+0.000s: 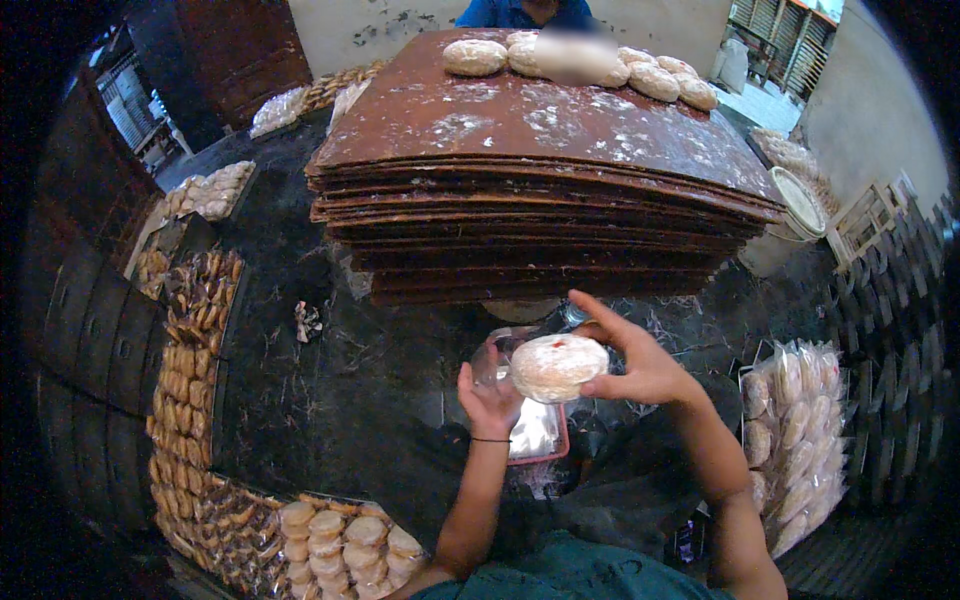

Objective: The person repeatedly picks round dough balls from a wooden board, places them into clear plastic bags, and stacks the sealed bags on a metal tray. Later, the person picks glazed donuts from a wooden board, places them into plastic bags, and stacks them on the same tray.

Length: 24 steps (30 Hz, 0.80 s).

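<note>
A round bun dusted with white powder (559, 367), with a small red spot on top, is in my right hand (649, 367). My thumb is at its near right edge and the index finger points up and away. Close against the bun's left side is my left hand (491, 397), palm up, with a dark band at the wrist. A clear plastic bag (496, 346) lies over its fingers, partly hidden behind the bun. Below the hands is a pink-rimmed tray (562, 442) with shiny clear plastic sheets or bags (534, 427) in it.
A tall stack of brown boards (525, 195) stands ahead, with powdered buns (475, 58) on top and a person (480, 11) behind. Bagged buns (806, 420) fill a tray on the right. Rows of bread (180, 397) and stacked round buns (349, 547) line the left.
</note>
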Available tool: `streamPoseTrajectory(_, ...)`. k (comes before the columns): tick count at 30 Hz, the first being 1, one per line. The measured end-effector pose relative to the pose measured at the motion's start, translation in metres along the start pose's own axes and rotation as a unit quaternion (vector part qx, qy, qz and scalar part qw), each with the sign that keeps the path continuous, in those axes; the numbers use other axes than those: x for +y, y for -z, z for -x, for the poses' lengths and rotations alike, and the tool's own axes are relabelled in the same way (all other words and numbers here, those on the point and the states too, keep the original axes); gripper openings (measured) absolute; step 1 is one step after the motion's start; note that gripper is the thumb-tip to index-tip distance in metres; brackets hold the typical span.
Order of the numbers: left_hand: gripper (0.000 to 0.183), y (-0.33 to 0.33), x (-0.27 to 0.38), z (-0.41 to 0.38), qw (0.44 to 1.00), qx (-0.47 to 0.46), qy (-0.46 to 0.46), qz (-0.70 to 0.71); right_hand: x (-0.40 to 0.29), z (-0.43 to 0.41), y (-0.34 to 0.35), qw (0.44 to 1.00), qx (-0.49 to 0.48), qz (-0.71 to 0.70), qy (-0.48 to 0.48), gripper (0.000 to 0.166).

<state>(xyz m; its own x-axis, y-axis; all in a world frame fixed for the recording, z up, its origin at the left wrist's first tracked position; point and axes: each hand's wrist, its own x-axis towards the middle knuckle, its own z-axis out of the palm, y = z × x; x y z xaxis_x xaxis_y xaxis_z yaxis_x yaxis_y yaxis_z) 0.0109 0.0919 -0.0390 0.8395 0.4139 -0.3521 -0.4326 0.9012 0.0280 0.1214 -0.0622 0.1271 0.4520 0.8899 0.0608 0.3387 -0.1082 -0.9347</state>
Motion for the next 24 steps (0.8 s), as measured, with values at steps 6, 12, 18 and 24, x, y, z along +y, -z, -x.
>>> streamPoseTrajectory(6,0.056,-0.005,0.011,-0.002,0.981,0.007,-0.191,-0.029,0.018,-0.029,-0.036,0.945,0.045,0.322,-0.028,0.101)
streamPoseTrajectory(12,0.072,0.037,0.023,-0.026,0.988,0.026,-0.154,0.021,0.071,-0.037,-0.066,0.981,0.068,0.147,-0.109,0.087)
streamPoseTrajectory(18,0.072,0.028,0.022,-0.019,0.991,-0.023,-0.128,0.023,0.150,-0.002,-0.086,0.964,0.211,-0.117,-0.112,0.050)
streamPoseTrajectory(24,0.076,0.051,0.027,-0.022,0.997,0.041,-0.051,0.035,0.099,-0.062,-0.080,0.989,0.121,0.087,0.022,0.029)
